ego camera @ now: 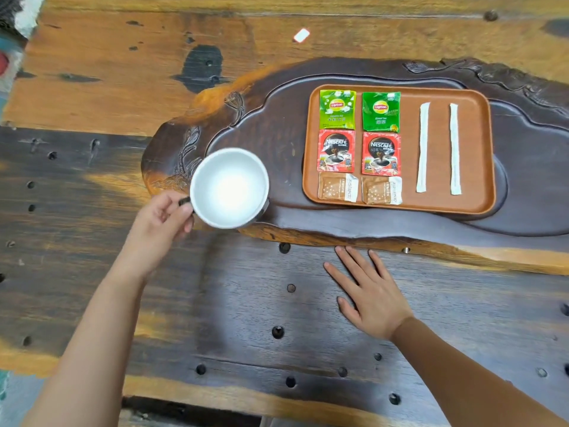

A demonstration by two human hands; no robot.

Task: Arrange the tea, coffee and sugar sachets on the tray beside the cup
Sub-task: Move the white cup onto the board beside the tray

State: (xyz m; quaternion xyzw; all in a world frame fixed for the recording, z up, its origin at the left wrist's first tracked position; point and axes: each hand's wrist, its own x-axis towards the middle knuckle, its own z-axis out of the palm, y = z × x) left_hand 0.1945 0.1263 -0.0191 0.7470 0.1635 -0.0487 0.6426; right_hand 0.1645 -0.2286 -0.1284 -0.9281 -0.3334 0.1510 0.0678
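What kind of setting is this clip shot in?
Probably a tea table in a guesthouse or home, though I can't be sure. The signs: a carved dark wooden tea board on a rustic plank table, and a brown tray laid with Lipton tea sachets beside a white cup.

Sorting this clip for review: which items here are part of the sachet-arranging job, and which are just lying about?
Part of the job:
tray
green tea sachets
red coffee sachets
brown sugar sachets
long white stick packets
white cup, held at its handle by the left hand

Lying about:
small white piece on the table
carved wooden slab under the tray
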